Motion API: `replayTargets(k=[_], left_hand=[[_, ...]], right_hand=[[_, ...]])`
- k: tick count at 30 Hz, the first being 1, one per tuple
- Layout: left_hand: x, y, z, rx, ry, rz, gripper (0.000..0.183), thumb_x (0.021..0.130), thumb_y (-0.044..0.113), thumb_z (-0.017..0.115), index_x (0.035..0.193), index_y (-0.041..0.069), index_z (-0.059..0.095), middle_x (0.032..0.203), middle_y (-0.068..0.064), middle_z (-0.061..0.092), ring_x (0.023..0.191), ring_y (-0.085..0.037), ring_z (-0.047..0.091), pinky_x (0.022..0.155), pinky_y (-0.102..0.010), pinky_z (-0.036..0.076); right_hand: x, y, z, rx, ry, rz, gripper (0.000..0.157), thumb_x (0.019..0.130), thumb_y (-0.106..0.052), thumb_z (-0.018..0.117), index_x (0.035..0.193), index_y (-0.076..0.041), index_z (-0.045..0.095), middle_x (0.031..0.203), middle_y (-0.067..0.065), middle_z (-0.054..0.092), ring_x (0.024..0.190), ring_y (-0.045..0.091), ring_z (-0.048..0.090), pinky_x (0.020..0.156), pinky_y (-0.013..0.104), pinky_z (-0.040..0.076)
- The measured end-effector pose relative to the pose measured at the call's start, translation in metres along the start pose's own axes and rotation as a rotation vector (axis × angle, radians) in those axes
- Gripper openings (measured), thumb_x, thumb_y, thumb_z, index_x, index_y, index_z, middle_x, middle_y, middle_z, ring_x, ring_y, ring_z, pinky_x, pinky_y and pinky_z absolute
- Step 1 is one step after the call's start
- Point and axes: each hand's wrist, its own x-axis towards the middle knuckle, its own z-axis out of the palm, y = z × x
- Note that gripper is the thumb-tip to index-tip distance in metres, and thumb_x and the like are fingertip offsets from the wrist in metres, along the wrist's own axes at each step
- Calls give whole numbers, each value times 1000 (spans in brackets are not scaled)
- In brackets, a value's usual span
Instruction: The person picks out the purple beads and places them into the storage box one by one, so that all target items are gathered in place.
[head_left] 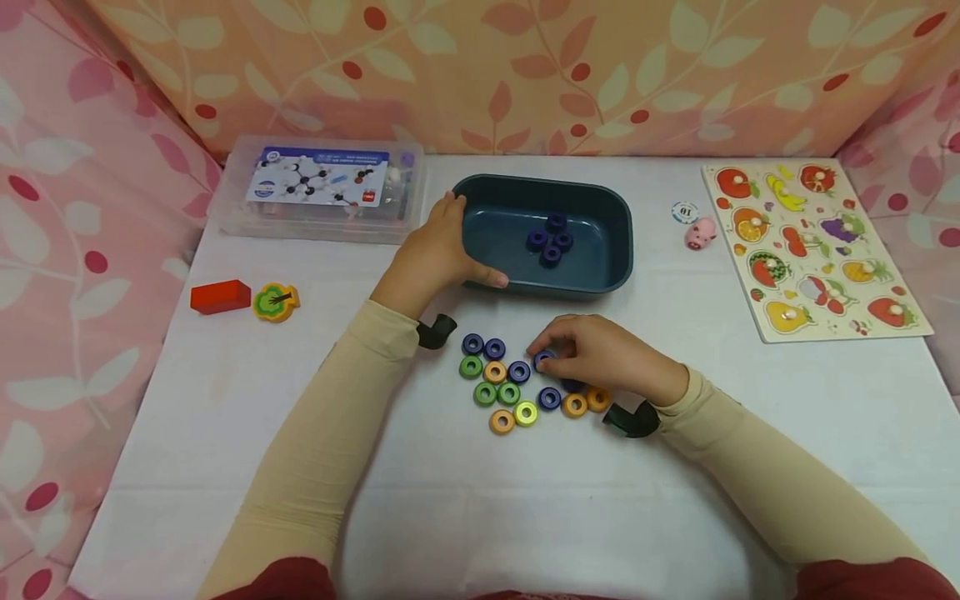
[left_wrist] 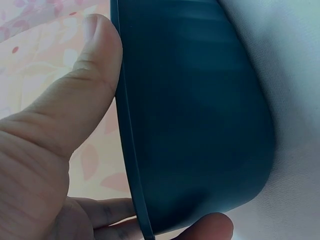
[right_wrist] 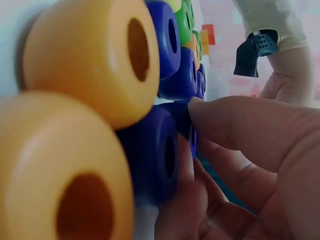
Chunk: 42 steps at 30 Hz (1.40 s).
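My left hand [head_left: 438, 254] grips the left end of a dark teal plastic tub [head_left: 558, 291]. In the left wrist view its thumb [left_wrist: 100, 55] lies along the rim and the fingers go round the corner. Several dark blue rings [head_left: 551, 255] lie inside on the tub's floor. In front of the tub, my right hand [head_left: 607, 357] pinches a blue ring [head_left: 543, 359] between thumb and fingers, among a cluster of thick rings on the table. Close by are blue, green [head_left: 485, 393], orange [head_left: 574, 406] and yellow [head_left: 527, 413] rings; the right hand partly hides one blue ring [right_wrist: 150, 155].
A clear case with a molecule label [head_left: 318, 177] stands at the back left. Nearer lie a red block [head_left: 221, 297] and a tree-shaped piece [head_left: 275, 302]. To the right are a pink pig figure [head_left: 701, 234], a round chip [head_left: 685, 212] and a fruit puzzle board [head_left: 813, 250].
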Motion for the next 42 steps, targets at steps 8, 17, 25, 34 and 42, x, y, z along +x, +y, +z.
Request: replayTargets(k=[8,17,25,34,42], left_hand=[[0,-1,0,-5,-4,-4,138,62,60,90,163,15,7,171,-3,-3,155,-32,17,122,-54,25],[4,-2,0,1,-5,2,138,63,60,89,163,14,6,171,-4,-3,155,-31,16,122,-54,23],[1,-1,1,2,-4,-5,137,64,59,89,163,14,7,171,-4,-2,155,-30,16,123,-54,21],[1,2,-2,5,2,-2,137,63,59,89,163,15,7,171,-4,-2,155,-31,17,123,-54,22],[0,-2,1,-29,-2,-5,138,62,58,91,163,16,7,171,-2,-3,156,-30,14,123,-54,20]], right_hand=[[-8,-18,-17,46,7,14,23,90,-21,76,113,-19,75,104,-3,70,70,11,63,66,27,54],[28,-30,-76,115,248,70,36,90,-26,77,125,-22,70,107,5,70,85,19,67,71,29,51],[85,-4,-74,15,189,121,41,90,-22,74,130,-13,68,127,9,66,107,24,58,94,40,47],[72,-7,-74,9,298,113,43,91,-28,74,131,-17,67,127,6,65,91,21,62,79,35,49],[-9,-14,-51,7,208,12,26,89,-28,78,114,-21,75,101,-2,70,80,20,57,63,28,48]])
